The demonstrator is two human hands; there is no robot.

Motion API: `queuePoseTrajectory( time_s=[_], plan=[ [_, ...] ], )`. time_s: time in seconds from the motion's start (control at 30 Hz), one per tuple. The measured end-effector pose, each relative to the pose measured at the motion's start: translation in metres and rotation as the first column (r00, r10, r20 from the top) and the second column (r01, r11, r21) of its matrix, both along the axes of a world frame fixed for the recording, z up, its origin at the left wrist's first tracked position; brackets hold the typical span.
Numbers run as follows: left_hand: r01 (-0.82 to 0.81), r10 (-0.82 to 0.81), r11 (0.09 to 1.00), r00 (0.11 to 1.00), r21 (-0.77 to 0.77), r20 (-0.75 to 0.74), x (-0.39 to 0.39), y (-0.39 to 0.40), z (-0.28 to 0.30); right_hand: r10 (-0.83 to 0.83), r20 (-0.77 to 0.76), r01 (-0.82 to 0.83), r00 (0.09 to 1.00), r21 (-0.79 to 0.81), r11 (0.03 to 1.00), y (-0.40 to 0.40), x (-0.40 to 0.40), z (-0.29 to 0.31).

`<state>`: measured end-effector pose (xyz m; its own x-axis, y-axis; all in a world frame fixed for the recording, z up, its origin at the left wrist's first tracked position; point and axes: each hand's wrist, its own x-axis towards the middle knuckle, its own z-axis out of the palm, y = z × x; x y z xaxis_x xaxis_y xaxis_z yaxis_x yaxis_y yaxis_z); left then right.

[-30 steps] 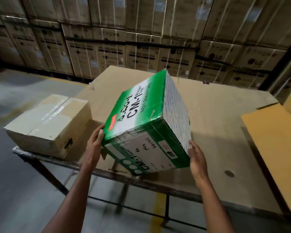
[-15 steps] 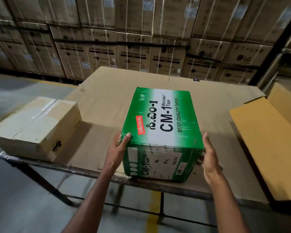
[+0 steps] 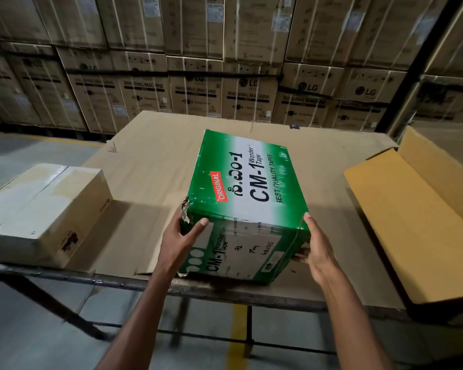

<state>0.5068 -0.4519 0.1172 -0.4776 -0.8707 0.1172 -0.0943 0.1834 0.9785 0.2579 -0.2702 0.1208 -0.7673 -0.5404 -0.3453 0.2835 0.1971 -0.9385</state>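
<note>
- I note a wall of stacked cartons (image 3: 246,97) beyond the far edge, several printed "LG" and "WASHING MACHINE".
- The table (image 3: 155,161) is topped with cardboard sheet over a dark metal frame.
- An open carton (image 3: 401,222) stands at the right edge, its flaps raised.
- The green box (image 3: 251,182), printed "CM-1 Wonder Tape", sits at the middle of the front edge, turned askew with its near face towards me. Its near-left top corner is torn. I cannot tell whether its base lies fully flat.
- A plain taped carton (image 3: 43,206) rests at the left front corner, well apart from the green box.
- The left hand (image 3: 179,241) grips the torn corner, thumb across the near face, fingers wrapped round the left side.
- The right hand (image 3: 318,249) grips the near-right corner, thumb upright along the edge, fingers curled beneath.
</note>
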Motion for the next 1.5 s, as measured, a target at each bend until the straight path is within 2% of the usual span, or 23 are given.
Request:
queuePoseTrajectory(
  time_s=[0.1, 0.2, 0.33, 0.53, 0.63, 0.77, 0.87, 0.97, 1.03, 1.1, 1.17, 1.23, 1.33, 1.4, 1.43, 1.5],
  plan=[
    [0.064, -0.063, 0.989, 0.998, -0.135, 0.015, -0.006, 0.002, 0.020, -0.031, 0.169, 0.050, 0.985, -0.107, 0.993, 0.005, -0.014, -0.014],
    [0.138, -0.118, 0.958, 0.989, -0.251, 0.090, -0.016, 0.004, 0.037, -0.051, 0.360, 0.121, 0.932, -0.175, 0.977, 0.010, -0.025, -0.038],
    [0.280, -0.170, 0.834, 0.950, -0.475, 0.262, -0.034, 0.007, 0.051, -0.058, 0.537, 0.197, 0.841, -0.205, 0.959, 0.020, -0.032, -0.066],
    [0.438, -0.246, 0.731, 0.885, -0.523, 0.397, -0.073, 0.018, 0.051, -0.184, 0.551, 0.247, 0.814, -0.041, 0.968, 0.038, -0.052, -0.079],
    [0.463, -0.199, 0.678, 0.864, -0.572, 0.463, -0.100, 0.035, 0.052, -0.254, 0.460, 0.261, 0.851, 0.048, 0.964, 0.048, -0.056, -0.082],
    [0.489, -0.148, 0.621, 0.841, -0.613, 0.521, -0.132, 0.055, 0.048, -0.248, 0.350, 0.220, 0.903, 0.119, 0.968, 0.059, -0.061, -0.080],
    [0.508, -0.130, 0.585, 0.828, -0.632, 0.545, -0.147, 0.071, 0.043, -0.364, 0.138, 0.339, 0.921, 0.176, 0.924, 0.067, -0.073, -0.064],
    [0.540, -0.115, 0.543, 0.806, -0.643, 0.581, -0.158, 0.085, 0.040, -0.451, -0.088, 0.458, 0.888, 0.080, 0.886, 0.076, -0.078, -0.023],
    [0.543, -0.109, 0.526, 0.806, -0.654, 0.582, -0.162, 0.087, 0.039, -0.442, -0.253, 0.448, 0.861, -0.039, 0.893, 0.081, -0.076, 0.008],
    [0.552, -0.123, 0.547, 0.797, -0.630, 0.591, -0.163, 0.085, 0.040, -0.410, -0.447, 0.412, 0.795, -0.098, 0.906, 0.083, -0.071, 0.037],
    [0.542, -0.162, 0.609, 0.799, -0.579, 0.579, -0.161, 0.084, 0.045, -0.349, -0.602, 0.353, 0.718, -0.117, 0.928, 0.081, -0.066, 0.059],
    [0.449, -0.157, 0.703, 0.854, -0.552, 0.495, -0.156, 0.078, 0.053, -0.226, -0.701, 0.215, 0.676, -0.106, 0.971, 0.073, -0.057, 0.074],
    [0.268, 0.007, 0.768, 0.904, -0.582, 0.427, -0.140, 0.055, 0.057, 0.042, -0.821, -0.060, 0.570, 0.009, 0.998, 0.050, -0.032, 0.088],
    [0.199, 0.074, 0.798, 0.904, -0.569, 0.420, -0.128, 0.040, 0.059, 0.242, -0.867, -0.202, 0.437, 0.167, 0.965, 0.029, -0.016, 0.089],
    [0.167, 0.102, 0.811, 0.904, -0.561, 0.416, -0.123, 0.036, 0.061, 0.366, -0.861, -0.231, 0.354, 0.298, 0.926, 0.019, -0.009, 0.088],
    [0.098, 0.165, 0.837, 0.893, -0.539, 0.418, -0.113, 0.034, 0.065, 0.594, -0.777, -0.203, 0.208, 0.560, 0.803, 0.000, 0.000, 0.084]
  ],
)
